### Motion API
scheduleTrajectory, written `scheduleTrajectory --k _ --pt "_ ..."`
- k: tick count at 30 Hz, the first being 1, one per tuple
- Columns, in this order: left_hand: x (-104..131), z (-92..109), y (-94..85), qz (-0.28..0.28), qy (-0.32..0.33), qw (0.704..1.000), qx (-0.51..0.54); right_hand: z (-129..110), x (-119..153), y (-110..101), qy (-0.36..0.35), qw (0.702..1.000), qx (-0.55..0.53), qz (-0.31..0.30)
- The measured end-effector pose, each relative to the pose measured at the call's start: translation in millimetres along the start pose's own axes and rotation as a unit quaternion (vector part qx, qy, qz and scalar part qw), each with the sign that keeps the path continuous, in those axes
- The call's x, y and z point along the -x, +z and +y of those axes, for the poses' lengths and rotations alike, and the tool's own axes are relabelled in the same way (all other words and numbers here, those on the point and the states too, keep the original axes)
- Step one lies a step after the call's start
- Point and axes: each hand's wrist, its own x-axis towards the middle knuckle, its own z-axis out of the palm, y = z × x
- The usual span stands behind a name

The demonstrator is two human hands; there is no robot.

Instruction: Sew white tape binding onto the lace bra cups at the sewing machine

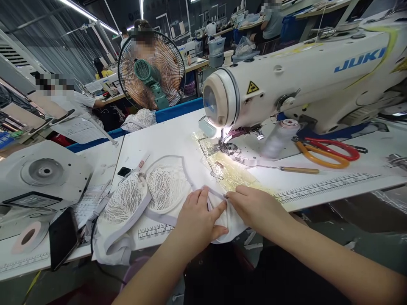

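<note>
A white lace bra with grey edging (165, 186) lies on the white table, its cups to the left of my hands. My left hand (200, 216) rests on the fabric at the bra's right part, thumb and index finger closed on its edge. Close to the right of it, my right hand (251, 207) is closed in a pinch at the grey edging, with a small metallic tip showing at the fingertips; the rest of that object is hidden. Beyond my hands stands the sewing machine (286, 84), its lamp lit over the needle area.
Yellowish clear film (235, 171) lies below the needle. To the right are a wooden-handled awl (299, 170), orange and red scissors (324, 154) and a thread cone (281, 137). At left are a phone (63, 237) and a tape roll (30, 237). A fan (151, 70) stands behind.
</note>
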Motion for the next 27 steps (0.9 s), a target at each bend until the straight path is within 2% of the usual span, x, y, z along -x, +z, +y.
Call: scheduleTrajectory --k 7,14,18,21,25,27 --pt "0 0 1.6 0.014 0.0 1.0 -0.004 1 6 -1 -0.019 1.0 0.002 -0.003" --pt "-1 1 -0.6 0.008 -0.002 1.0 -0.003 10 24 -10 -0.014 0.998 0.009 -0.052" --pt "1 2 0.3 0.012 -0.003 1.0 0.0 13 36 -16 0.04 0.998 -0.055 -0.01" --pt "4 8 3.5 0.047 -0.018 0.999 -0.004 11 43 -13 0.08 0.986 -0.143 0.017" --pt "8 27 12.4 0.138 0.001 0.99 -0.001 11 47 -7 0.058 0.975 -0.214 0.007" --pt "8 38 18.9 0.155 0.017 0.988 0.017 13 47 -5 0.061 0.973 -0.221 0.005"
